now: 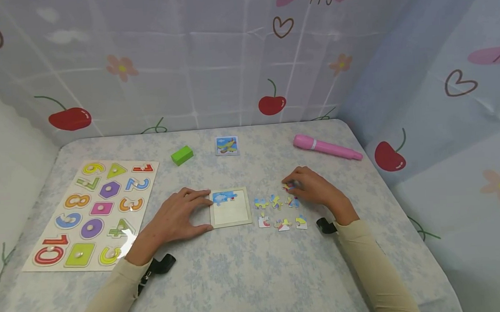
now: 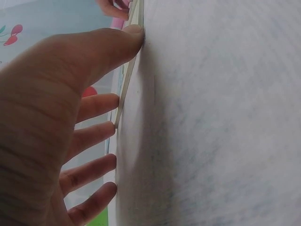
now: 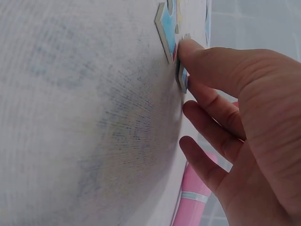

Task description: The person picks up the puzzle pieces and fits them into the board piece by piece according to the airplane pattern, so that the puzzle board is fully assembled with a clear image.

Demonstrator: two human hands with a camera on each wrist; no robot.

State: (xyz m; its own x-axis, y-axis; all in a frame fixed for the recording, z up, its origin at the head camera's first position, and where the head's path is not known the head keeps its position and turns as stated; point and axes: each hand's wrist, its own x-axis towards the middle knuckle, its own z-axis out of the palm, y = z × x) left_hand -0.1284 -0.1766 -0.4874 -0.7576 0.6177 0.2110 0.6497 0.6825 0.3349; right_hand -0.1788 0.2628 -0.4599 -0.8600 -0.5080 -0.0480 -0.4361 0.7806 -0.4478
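On the table, my left hand (image 1: pixel 176 216) rests its thumb and fingertips along the left edge of a small square puzzle tray (image 1: pixel 232 224). Blue picture pieces (image 1: pixel 223 197) lie along the tray's upper side; its lower part is bare board. My right hand (image 1: pixel 312 187) pinches a puzzle piece (image 1: pixel 288 186) between thumb and finger, with the fingers partly covering it. In the right wrist view the thumb presses on that piece (image 3: pixel 183 81), close beside a blue piece (image 3: pixel 167 33). Several loose pieces (image 1: pixel 275 201) lie in rows between the tray and my right hand.
A number-and-shape board (image 1: pixel 102 220) lies at the left. Towards the back are a green block (image 1: pixel 182 155), a small airplane picture card (image 1: pixel 227 146) and a pink pen-shaped stick (image 1: pixel 327 147). Behind the table hangs a printed curtain (image 1: pixel 212 60).
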